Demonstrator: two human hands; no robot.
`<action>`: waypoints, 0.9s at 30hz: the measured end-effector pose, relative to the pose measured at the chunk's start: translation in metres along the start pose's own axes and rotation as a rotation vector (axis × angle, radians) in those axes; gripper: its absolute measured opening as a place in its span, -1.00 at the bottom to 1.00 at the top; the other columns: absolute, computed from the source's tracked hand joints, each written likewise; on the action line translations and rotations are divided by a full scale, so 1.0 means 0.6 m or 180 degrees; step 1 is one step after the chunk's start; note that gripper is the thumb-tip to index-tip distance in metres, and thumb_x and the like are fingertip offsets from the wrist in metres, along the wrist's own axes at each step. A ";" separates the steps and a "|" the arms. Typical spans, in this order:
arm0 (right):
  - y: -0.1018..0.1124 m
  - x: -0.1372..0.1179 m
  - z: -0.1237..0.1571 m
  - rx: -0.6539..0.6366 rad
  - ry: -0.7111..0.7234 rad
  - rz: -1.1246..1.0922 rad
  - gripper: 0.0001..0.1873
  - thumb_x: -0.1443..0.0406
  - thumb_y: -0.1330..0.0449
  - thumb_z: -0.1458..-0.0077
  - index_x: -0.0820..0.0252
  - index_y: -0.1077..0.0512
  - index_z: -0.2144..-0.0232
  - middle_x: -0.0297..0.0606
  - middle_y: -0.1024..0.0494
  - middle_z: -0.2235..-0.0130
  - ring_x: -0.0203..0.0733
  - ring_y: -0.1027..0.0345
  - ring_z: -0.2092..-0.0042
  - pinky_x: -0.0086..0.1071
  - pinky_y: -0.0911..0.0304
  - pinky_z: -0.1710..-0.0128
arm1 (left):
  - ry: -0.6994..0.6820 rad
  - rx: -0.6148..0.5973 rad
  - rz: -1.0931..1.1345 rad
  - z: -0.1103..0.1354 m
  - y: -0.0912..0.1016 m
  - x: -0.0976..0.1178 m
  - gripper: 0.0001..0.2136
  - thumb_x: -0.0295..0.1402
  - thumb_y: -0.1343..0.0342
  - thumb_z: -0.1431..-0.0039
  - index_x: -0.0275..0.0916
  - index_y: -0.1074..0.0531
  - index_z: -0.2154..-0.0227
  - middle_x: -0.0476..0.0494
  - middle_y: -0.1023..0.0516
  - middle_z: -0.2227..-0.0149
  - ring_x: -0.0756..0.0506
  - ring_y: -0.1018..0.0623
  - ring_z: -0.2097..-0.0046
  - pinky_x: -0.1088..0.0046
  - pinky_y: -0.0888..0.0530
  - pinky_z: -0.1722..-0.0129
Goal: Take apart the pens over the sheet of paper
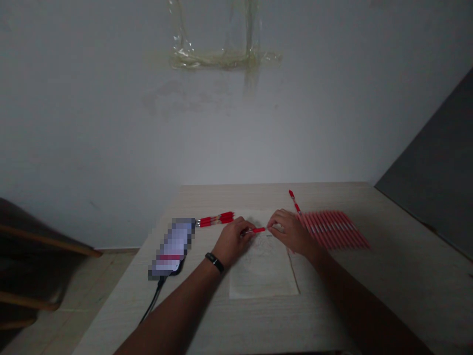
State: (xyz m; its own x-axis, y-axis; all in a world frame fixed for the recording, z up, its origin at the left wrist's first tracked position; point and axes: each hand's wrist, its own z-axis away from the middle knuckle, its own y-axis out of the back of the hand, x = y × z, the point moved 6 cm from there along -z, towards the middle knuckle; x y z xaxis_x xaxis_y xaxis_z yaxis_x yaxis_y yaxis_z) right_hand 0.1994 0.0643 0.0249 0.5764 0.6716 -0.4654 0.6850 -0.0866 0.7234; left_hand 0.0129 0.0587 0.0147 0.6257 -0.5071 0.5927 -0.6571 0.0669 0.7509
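Over the paper, my left hand (233, 240), with a black band on its wrist, is closed around a red pen (259, 230); the pen's red end points right. Close to that end is my right hand (290, 230), its thumb and fingertips pinched together. Whatever lies between those right fingertips is too small to make out. Beneath both hands lies a whitish sheet of paper (264, 278) with faint marks. Beyond my left hand sits a small bunch of red pens (216, 219).
To the right, many red pens (334, 229) lie side by side in a slanted row. A single red pen (294, 202) lies above the row's left end. A phone (173, 246) with a black cable (153, 296) rests at the table's left. The wall (314, 123) stands behind.
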 end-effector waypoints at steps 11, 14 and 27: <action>-0.021 0.021 0.012 -0.0300 -0.0121 0.0208 -0.86 0.40 -0.38 -0.03 0.14 -0.51 0.34 -0.28 -0.49 0.25 -0.11 -0.33 0.11 -0.21 -0.20 0.08 | 0.0072 0.0019 -0.0066 -0.001 -0.001 -0.007 -0.86 -0.36 -0.12 -0.25 -0.24 -0.56 0.24 -0.13 -0.50 0.34 -0.07 -0.44 0.31 0.42 -0.32 0.31; -0.027 0.021 0.016 -0.0428 -0.0148 0.0329 -0.86 0.41 -0.40 0.00 0.13 -0.52 0.40 -0.29 -0.49 0.26 -0.10 -0.32 0.12 -0.20 -0.18 0.07 | 0.0127 0.0025 -0.0082 -0.001 0.000 -0.009 -0.87 -0.37 -0.13 -0.23 -0.24 -0.56 0.25 -0.13 -0.50 0.34 -0.07 -0.44 0.31 0.42 -0.32 0.32; -0.012 0.017 0.006 -0.0156 -0.0235 0.0122 -0.89 0.44 -0.23 -0.18 0.15 -0.40 0.34 -0.27 -0.50 0.30 -0.13 -0.34 0.19 -0.28 -0.20 0.20 | 0.0198 0.0060 -0.0103 0.001 0.002 -0.009 -0.86 -0.35 -0.12 -0.23 -0.23 -0.57 0.27 -0.13 -0.52 0.35 -0.07 -0.45 0.32 0.41 -0.32 0.32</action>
State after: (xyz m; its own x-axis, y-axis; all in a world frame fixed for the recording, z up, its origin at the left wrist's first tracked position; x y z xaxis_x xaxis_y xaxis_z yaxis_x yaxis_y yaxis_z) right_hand 0.2018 0.0692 0.0133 0.6344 0.6123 -0.4718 0.6401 -0.0739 0.7648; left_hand 0.0086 0.0612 0.0122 0.6714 -0.4543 0.5856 -0.6435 0.0347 0.7647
